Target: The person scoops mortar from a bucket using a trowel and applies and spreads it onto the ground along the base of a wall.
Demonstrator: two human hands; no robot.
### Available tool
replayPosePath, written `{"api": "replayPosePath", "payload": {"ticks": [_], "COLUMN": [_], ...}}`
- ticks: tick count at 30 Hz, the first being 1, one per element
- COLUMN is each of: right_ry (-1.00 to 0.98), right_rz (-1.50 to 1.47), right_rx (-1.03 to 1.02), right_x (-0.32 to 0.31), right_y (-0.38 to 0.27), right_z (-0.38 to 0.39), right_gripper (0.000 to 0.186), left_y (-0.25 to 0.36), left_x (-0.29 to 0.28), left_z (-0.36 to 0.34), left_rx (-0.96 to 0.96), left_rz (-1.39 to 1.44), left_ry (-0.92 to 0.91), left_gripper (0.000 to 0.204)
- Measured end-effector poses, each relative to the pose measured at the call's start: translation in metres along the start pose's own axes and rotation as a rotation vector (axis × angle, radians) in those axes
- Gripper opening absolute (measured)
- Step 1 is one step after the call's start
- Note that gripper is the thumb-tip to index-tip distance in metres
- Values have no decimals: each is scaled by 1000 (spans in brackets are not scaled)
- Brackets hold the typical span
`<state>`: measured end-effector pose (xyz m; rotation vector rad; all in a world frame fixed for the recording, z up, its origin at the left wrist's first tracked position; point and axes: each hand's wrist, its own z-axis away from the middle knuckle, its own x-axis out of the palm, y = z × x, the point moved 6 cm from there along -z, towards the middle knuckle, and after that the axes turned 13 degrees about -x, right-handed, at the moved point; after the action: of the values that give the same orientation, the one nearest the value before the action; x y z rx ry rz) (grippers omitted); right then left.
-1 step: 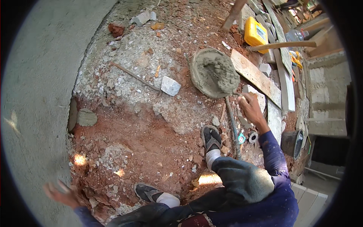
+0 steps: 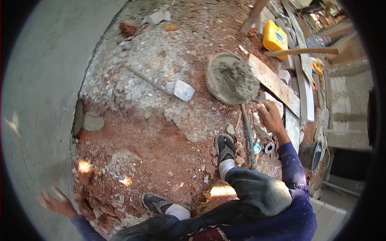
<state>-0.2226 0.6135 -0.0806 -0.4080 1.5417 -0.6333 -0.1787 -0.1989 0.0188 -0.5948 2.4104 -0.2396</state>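
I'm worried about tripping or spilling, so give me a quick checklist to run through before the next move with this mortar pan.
1. Right hand grip: ok, fingers curled around a thin handle at the pan's edge.
2. Handle's far end: cannot tell, it is lost against the mortar.
3. Left hand free: ok, fingers spread, nothing held.
4. Mortar in the pan: ok, a grey heap lies inside.
5. Pan steady: cannot tell, its underside is hidden.
6. Footing clear: not ok, a long rod and loose rubble lie beside the right sandal.
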Motion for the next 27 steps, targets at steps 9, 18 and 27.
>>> {"api": "replayPosePath", "payload": {"ticks": [9, 18, 27], "right_ry": [-177, -881, -1296], "right_rz": [-41, -298, -690], "right_rx": [87, -151, 181], "right_x": [-22, 138, 547], "right_y": [-119, -292, -360], "right_z": [9, -48, -99], "right_gripper": [42, 32, 33], "left_y": [-103, -157, -155], "left_x": [46, 93, 93], "left_z": [-89, -70, -70], "left_rx": [-65, -181, -229], "left_rz": [-102, -139, -247], "left_ry": [141, 190, 163], "left_gripper": [61, 74, 74]}}
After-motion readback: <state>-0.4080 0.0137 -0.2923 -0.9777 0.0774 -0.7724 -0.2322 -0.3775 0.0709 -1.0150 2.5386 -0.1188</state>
